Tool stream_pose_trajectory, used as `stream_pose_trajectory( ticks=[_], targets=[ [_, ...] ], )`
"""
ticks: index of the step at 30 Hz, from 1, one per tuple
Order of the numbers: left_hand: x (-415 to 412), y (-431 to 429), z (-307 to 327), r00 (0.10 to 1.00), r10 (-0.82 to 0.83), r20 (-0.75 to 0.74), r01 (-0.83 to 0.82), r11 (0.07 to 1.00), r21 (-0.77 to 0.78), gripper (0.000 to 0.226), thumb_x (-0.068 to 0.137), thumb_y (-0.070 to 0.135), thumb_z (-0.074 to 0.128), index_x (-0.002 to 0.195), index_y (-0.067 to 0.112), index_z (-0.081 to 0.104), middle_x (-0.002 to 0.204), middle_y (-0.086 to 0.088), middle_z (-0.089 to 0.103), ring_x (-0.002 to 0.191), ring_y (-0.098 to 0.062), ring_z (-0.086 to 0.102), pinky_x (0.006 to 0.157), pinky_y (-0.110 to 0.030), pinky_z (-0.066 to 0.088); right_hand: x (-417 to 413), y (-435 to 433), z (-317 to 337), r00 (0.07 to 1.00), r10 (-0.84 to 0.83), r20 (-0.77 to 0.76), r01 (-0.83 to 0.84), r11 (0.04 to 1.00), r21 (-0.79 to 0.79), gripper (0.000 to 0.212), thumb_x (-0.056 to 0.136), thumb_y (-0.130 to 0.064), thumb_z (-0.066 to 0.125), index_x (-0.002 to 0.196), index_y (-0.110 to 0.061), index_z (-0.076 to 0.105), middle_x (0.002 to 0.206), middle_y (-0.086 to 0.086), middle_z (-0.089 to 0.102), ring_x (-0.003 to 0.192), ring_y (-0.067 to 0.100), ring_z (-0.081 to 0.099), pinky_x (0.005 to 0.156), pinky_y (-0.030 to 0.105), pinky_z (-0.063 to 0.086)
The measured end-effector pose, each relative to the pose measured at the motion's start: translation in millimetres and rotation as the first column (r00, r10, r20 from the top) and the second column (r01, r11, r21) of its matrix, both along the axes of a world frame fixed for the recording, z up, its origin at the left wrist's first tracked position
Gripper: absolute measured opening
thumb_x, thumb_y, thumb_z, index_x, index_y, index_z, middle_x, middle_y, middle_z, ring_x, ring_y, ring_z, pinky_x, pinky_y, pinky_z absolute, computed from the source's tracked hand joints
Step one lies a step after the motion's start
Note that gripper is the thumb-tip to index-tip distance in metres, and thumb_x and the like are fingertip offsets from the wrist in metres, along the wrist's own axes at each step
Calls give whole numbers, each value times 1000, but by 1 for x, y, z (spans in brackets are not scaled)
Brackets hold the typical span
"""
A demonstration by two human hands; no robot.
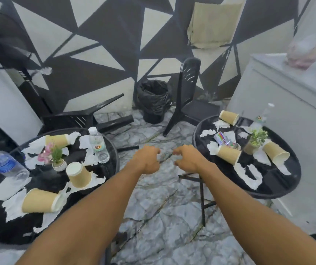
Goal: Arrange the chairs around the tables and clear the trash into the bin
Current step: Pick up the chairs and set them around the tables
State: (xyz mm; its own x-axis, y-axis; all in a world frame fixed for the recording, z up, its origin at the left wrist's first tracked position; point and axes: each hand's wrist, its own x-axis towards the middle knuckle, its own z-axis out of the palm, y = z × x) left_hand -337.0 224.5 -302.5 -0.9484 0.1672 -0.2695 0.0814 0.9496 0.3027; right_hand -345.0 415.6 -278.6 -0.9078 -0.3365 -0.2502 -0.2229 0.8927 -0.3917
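Observation:
Two round black tables stand left [113, 159] and right [294, 175], both littered with torn white tissue, tipped paper cups [40, 200] and plastic bottles [98, 145]. A black chair [88, 116] lies on its side behind the left table. Another black chair [188, 92] stands upright by the wall. A bin [153, 98] lined with a black bag sits between them. My left hand [148, 159] and right hand [188, 157] reach forward over the floor between the tables, fingers curled, holding nothing.
A small potted plant stands on each table [57, 159] [255, 140]. A standing fan [10, 50] is at the far left, a white cabinet [287, 96] at the right with a plastic bag on top. Marble floor runs between the tables.

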Motion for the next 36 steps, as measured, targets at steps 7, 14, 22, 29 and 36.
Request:
stream_pose_trajectory(
  ticks=[7, 14, 22, 29, 36],
  targets=[
    [-120, -22, -14, 992, 125, -27, -124, 992, 37, 59, 83, 25, 65, 140, 22, 51, 140, -5, 54, 122, -26, 55, 90, -37, 52, -141, -33, -22, 992, 129, 16, -130, 991, 36, 46, 85, -29, 67, 129, -20, 60, 133, 5, 60, 122, 25, 55, 100, 41, 48],
    [-243, -62, -24, 956, 286, 67, -286, 958, -19, 37, 78, 23, 61, 115, 18, 62, 111, -8, 62, 92, -29, 60, 73, -41, 55, -302, -69, -45, 965, 248, 87, -249, 969, -4, 45, 85, -30, 68, 129, -20, 60, 130, 5, 60, 122, 25, 55, 99, 39, 48],
    [-357, -138, -34, 840, 521, 154, -530, 848, 21, 48, 81, 20, 61, 129, 12, 59, 126, -12, 60, 106, -32, 61, 86, -46, 57, -459, -148, -50, 900, 398, 175, -405, 914, 3, 48, 86, -29, 66, 132, -23, 56, 135, 6, 57, 120, 26, 55, 97, 42, 50],
    [-473, -234, -73, 721, 679, 137, -691, 719, 72, 44, 79, 22, 61, 123, 19, 58, 114, -6, 59, 90, -26, 61, 76, -42, 58, -587, -272, -75, 812, 558, 169, -572, 819, 41, 37, 87, -24, 66, 124, -19, 62, 118, 8, 65, 107, 29, 60, 89, 40, 52],
    [-563, -306, -100, 619, 751, 229, -784, 610, 120, 36, 82, 22, 62, 117, 15, 61, 116, -7, 58, 100, -28, 60, 80, -41, 55, -697, -383, -97, 716, 639, 282, -691, 705, 158, 49, 82, -25, 64, 130, -18, 57, 136, 5, 55, 123, 26, 53, 97, 39, 49]
  ],
)
